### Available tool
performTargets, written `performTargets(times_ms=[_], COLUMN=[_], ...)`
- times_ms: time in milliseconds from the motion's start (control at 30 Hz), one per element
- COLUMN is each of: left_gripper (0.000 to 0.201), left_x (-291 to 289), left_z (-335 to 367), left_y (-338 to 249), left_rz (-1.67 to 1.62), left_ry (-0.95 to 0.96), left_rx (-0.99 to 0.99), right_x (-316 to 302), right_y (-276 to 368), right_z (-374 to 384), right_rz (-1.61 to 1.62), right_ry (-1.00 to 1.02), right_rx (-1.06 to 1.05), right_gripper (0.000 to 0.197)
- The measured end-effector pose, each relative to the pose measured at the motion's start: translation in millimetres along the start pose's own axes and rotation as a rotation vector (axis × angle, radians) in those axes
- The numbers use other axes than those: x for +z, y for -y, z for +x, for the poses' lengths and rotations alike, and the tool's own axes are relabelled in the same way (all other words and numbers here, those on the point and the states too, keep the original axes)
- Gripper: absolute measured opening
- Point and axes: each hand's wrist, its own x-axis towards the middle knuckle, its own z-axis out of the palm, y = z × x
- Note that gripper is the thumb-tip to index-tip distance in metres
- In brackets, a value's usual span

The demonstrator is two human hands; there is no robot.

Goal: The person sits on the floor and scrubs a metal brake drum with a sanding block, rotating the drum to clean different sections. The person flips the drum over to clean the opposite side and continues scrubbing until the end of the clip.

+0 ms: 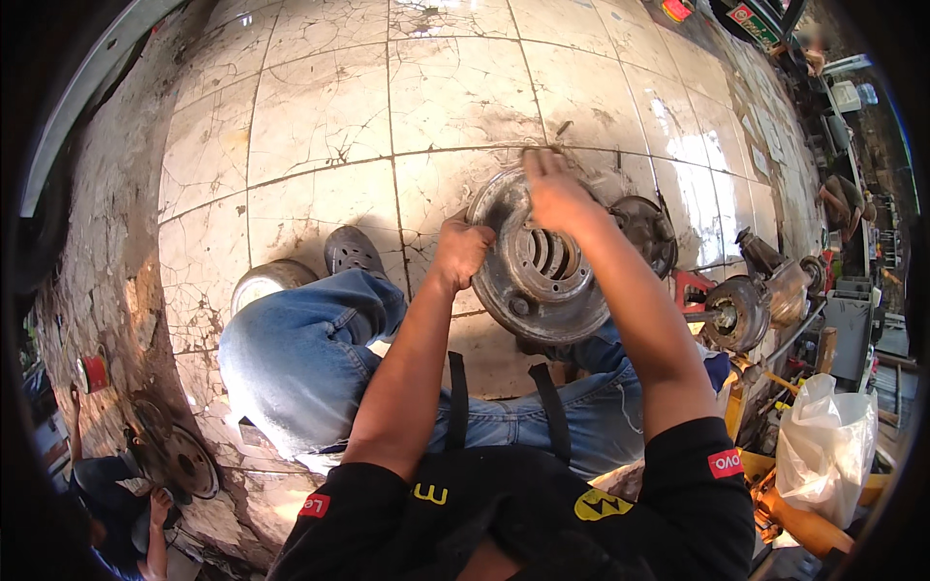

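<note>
A round, dark grey metal drum [504,290], which looks like a brake drum, is tilted up in front of me between my knees. Bolt holes ring its wide central opening, and curved metal bands show through it. My left hand [463,252] grips the drum's left rim, thumb on the near face and fingers hidden behind the edge. Over the far rim lies my right hand [560,194], its fingers stretched out and pointing away from me. Just right of the drum sits another dark round metal part [644,232], partly covered by my right forearm.
Cracked, dirty tiles [465,97] spread ahead. An axle assembly with a hub [738,315] stands at the right, near a clear plastic bag [826,436]. A round metal piece [266,283] lies by my left knee. Another person [121,504] works beside metal discs [189,460] at lower left.
</note>
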Motion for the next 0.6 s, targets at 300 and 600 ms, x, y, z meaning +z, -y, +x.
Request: performTargets(times_ms=[300, 600], left_gripper=[0.026, 0.029], left_x=[-3, -8], left_z=[2, 11], left_y=[-5, 1], left_rz=[-0.076, -0.085], left_ry=[0.017, -0.013], left_rx=[0.035, 0.04], right_x=[20, 0], right_y=[0, 4], right_z=[5, 10], right_rz=[0.09, 0.201], right_ry=[-0.166, -0.109], right_rx=[-0.252, -0.082], right_gripper=[0.072, 0.068])
